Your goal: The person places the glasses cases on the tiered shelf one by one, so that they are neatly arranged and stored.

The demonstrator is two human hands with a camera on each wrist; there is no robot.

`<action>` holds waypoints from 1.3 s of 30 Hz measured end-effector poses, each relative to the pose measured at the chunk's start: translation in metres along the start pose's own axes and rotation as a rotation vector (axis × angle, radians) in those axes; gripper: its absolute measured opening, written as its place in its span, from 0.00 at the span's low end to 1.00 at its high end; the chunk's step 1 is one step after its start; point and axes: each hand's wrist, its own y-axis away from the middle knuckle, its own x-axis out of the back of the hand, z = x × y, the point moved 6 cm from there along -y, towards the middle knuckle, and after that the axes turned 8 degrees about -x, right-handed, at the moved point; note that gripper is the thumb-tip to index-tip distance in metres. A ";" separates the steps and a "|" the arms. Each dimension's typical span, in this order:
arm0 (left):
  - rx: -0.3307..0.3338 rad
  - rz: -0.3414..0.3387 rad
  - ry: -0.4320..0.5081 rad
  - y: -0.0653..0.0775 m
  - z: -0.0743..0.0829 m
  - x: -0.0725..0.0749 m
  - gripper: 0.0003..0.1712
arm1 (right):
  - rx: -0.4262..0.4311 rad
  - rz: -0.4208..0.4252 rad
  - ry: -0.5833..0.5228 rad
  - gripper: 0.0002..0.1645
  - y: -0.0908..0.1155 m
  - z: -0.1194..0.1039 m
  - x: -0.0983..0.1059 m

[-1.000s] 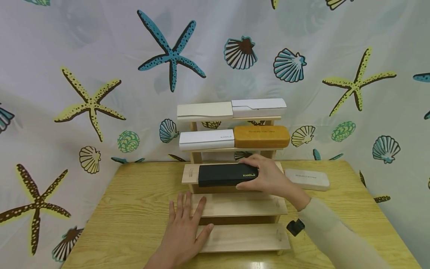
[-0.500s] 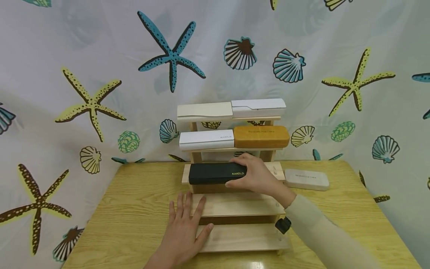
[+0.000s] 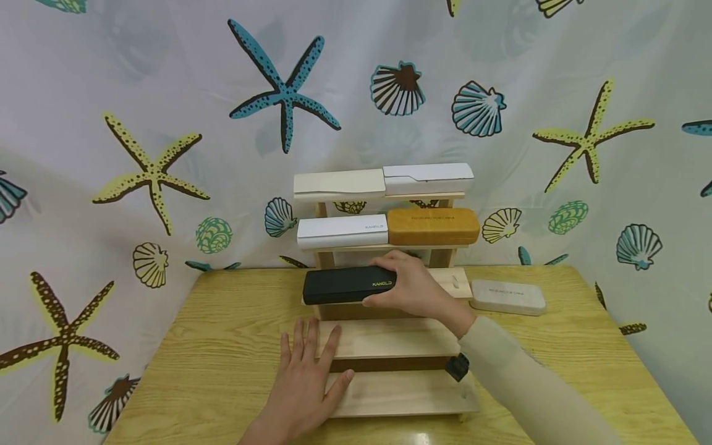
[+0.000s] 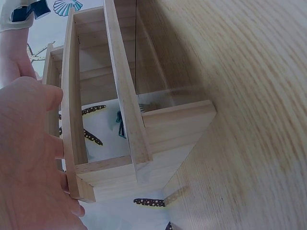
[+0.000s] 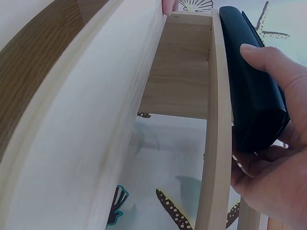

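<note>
A black glasses case (image 3: pixel 345 285) with gold KANOLD lettering lies along the left part of the middle step of a tiered wooden rack (image 3: pixel 389 395). My right hand (image 3: pixel 414 285) grips its right end, thumb at the front and fingers behind. In the right wrist view the thumb presses the side of the black case (image 5: pixel 252 86), close against the wooden step edge. My left hand (image 3: pixel 303 380) rests with fingers spread on the left end of the two lower steps. From the left wrist view, the left hand (image 4: pixel 29 158) lies along the rack's slats (image 4: pixel 74 120).
Above stand a cream case (image 3: pixel 339 183) and a white case (image 3: pixel 428 179) on the top tier. Below them are a white KANOLD case (image 3: pixel 342 231) and a mustard-brown case (image 3: pixel 434 227). A pale grey case (image 3: pixel 508 296) lies on the wooden table (image 3: pixel 222 346), right of the rack.
My right hand has slid the black glasses case leftward along the middle step, uncovering the step's right end. The left hand has stayed in place.
</note>
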 end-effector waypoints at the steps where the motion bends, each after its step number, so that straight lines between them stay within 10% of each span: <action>1: 0.000 0.000 0.000 0.000 0.000 0.000 0.43 | 0.001 0.001 0.003 0.44 -0.001 0.000 -0.001; 39: -0.003 0.009 0.015 0.000 0.002 0.001 0.43 | -0.007 0.125 0.027 0.40 0.019 0.018 0.018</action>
